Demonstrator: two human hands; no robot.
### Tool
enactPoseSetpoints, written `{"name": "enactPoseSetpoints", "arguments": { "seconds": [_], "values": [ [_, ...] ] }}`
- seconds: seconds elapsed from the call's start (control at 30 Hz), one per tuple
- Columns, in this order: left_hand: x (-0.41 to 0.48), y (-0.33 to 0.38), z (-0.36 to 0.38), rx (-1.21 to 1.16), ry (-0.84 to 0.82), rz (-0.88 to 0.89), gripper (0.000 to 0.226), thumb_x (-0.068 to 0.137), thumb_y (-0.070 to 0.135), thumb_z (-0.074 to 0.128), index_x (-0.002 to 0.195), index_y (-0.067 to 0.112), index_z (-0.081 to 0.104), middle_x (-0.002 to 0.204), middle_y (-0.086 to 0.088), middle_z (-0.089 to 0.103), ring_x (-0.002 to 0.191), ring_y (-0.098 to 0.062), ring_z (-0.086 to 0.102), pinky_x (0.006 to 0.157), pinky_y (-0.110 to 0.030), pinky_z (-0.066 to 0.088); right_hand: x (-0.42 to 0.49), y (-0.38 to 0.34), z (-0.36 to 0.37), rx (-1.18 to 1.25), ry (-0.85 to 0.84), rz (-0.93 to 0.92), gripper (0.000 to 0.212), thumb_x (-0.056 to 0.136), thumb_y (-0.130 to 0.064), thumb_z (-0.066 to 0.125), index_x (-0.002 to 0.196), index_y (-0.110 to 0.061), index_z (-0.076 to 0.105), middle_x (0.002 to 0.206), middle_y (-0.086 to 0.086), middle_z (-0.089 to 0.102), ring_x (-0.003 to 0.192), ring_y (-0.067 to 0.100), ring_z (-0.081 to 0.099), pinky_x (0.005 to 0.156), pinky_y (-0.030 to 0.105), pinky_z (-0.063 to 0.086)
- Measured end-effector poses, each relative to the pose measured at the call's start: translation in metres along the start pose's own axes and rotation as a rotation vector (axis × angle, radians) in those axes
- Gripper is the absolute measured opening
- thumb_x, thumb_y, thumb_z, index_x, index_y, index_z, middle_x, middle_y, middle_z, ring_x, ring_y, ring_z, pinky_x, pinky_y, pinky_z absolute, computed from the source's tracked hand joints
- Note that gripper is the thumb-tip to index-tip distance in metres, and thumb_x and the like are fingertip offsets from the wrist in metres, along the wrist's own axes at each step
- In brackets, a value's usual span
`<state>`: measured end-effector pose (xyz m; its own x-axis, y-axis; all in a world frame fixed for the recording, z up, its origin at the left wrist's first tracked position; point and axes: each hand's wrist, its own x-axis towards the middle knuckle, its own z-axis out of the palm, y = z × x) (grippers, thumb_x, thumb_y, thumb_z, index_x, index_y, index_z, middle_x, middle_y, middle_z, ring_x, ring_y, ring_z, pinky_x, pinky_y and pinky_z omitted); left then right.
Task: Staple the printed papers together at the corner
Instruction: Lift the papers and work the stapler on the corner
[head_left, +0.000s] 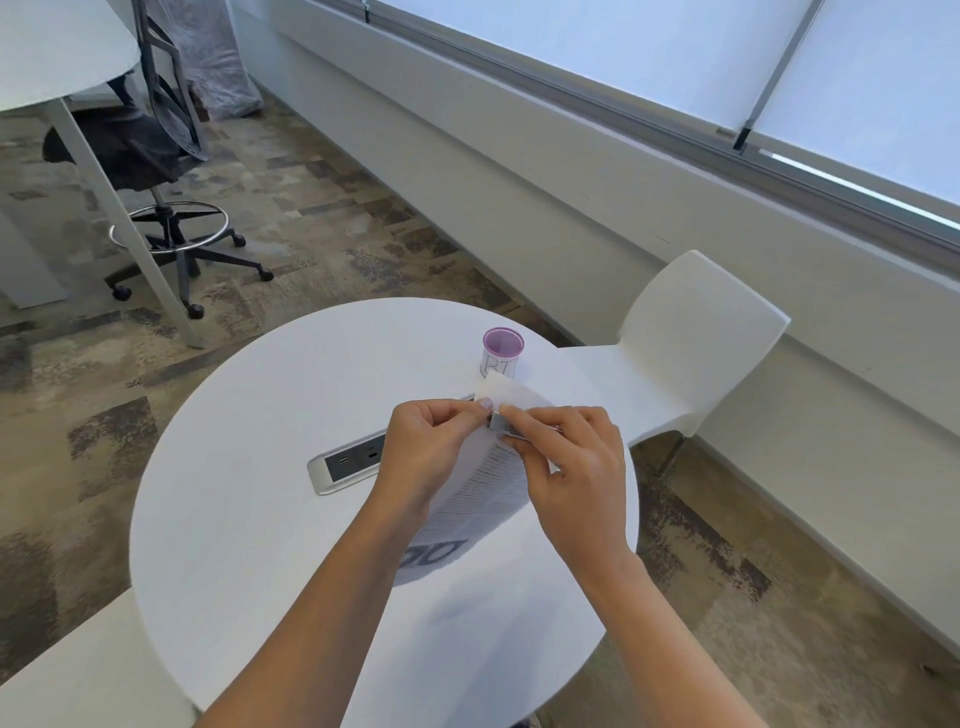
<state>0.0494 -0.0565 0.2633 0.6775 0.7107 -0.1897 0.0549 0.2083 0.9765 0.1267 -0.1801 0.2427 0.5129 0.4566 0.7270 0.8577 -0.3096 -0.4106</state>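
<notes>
1. White round table (249, 519) filled the lower middle of the view; a white chair (696, 332) stood at its far right edge, and a dark office chair (156, 156) stood well apart at upper left.
2. Papers (488, 493) were held above the table centre, printed side up, sloping down toward the person, with the far corner curled up and over.
3. Left hand (431, 447) pinched the papers at that far corner, thumb on top.
4. Right hand (571, 467) was closed around a small grey stapler (500, 423) set at the same corner, just beside the left thumb; most of the stapler was hidden by fingers.
5. Power strip (345, 465) lay recessed in the table, left of the hands.
6. Purple-rimmed cup (501, 353) stood upright beyond the hands, near the far edge.
</notes>
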Motion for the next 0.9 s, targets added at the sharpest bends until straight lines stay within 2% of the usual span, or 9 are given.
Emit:
{"name": "enactPoseSetpoints", "arguments": {
  "seconds": [0.1,0.2,0.27,0.37,0.5,0.57,0.73,0.9],
  "values": [
    [0.001,-0.001,-0.002,-0.029,-0.025,-0.012,0.013,0.082,0.026,0.075,0.070,0.023,0.080,0.084,0.004,0.078,0.085,-0.003,0.070,0.073,-0.013,0.047,0.000,-0.002,0.001,0.160,-0.032,0.165,0.029,0.081,-0.007,0.077,0.103,-0.026,0.076,0.087,-0.009,0.071,0.086,0.015,0.056,0.076,0.031,0.047],
    [0.002,-0.001,-0.002,-0.044,-0.019,-0.020,0.012,0.081,0.027,0.076,0.071,0.023,0.080,0.084,0.005,0.078,0.084,-0.002,0.070,0.071,-0.014,0.047,0.001,-0.006,0.002,0.392,-0.089,0.398,0.030,0.082,-0.014,0.077,0.104,-0.034,0.073,0.092,-0.022,0.069,0.092,0.007,0.061,0.081,0.018,0.047],
    [0.001,-0.001,-0.001,-0.057,-0.021,-0.026,0.013,0.081,0.028,0.076,0.070,0.024,0.080,0.084,0.007,0.078,0.082,-0.002,0.071,0.069,-0.013,0.048,0.002,-0.006,0.003,0.526,-0.106,0.510,0.028,0.082,-0.015,0.076,0.104,-0.032,0.073,0.097,-0.022,0.071,0.096,0.004,0.065,0.083,0.012,0.048],
    [0.002,-0.002,-0.001,-0.060,-0.016,-0.036,0.012,0.081,0.028,0.076,0.069,0.026,0.080,0.085,0.007,0.078,0.083,-0.004,0.071,0.073,-0.017,0.049,0.002,-0.005,0.002,0.644,-0.141,0.642,0.025,0.083,-0.015,0.076,0.106,-0.024,0.076,0.103,-0.014,0.074,0.102,0.004,0.067,0.088,0.018,0.052],
    [0.004,-0.005,-0.001,-0.050,0.005,-0.046,0.010,0.079,0.030,0.078,0.071,0.024,0.080,0.091,0.003,0.078,0.094,-0.016,0.070,0.083,-0.028,0.052,0.003,-0.004,0.001,0.725,-0.190,0.741,0.023,0.084,-0.018,0.074,0.107,-0.024,0.076,0.100,-0.012,0.076,0.091,0.001,0.068,0.081,0.018,0.055],
    [0.004,-0.006,-0.001,-0.035,0.023,-0.045,0.011,0.079,0.032,0.077,0.070,0.026,0.080,0.090,0.004,0.078,0.092,-0.017,0.070,0.078,-0.028,0.051,0.003,-0.003,0.000,0.748,-0.208,0.782,0.022,0.085,-0.020,0.074,0.106,-0.022,0.076,0.097,-0.008,0.077,0.077,-0.001,0.065,0.070,0.017,0.052],
    [0.007,-0.006,-0.002,-0.019,0.049,-0.045,0.014,0.079,0.033,0.077,0.066,0.030,0.078,0.077,0.011,0.077,0.073,-0.005,0.070,0.064,-0.019,0.047,-0.001,0.001,0.002,0.744,-0.211,0.822,0.017,0.085,-0.027,0.072,0.102,-0.028,0.076,0.091,-0.012,0.076,0.074,0.000,0.062,0.069,0.018,0.049],
    [0.013,-0.011,-0.004,-0.040,0.078,-0.037,0.013,0.079,0.031,0.078,0.066,0.026,0.078,0.078,0.011,0.077,0.072,0.000,0.068,0.066,-0.018,0.047,-0.005,0.014,0.007,0.753,-0.174,0.849,0.018,0.086,-0.028,0.072,0.103,-0.027,0.075,0.081,-0.011,0.073,0.068,0.009,0.054,0.061,0.016,0.046]
  ]
}}
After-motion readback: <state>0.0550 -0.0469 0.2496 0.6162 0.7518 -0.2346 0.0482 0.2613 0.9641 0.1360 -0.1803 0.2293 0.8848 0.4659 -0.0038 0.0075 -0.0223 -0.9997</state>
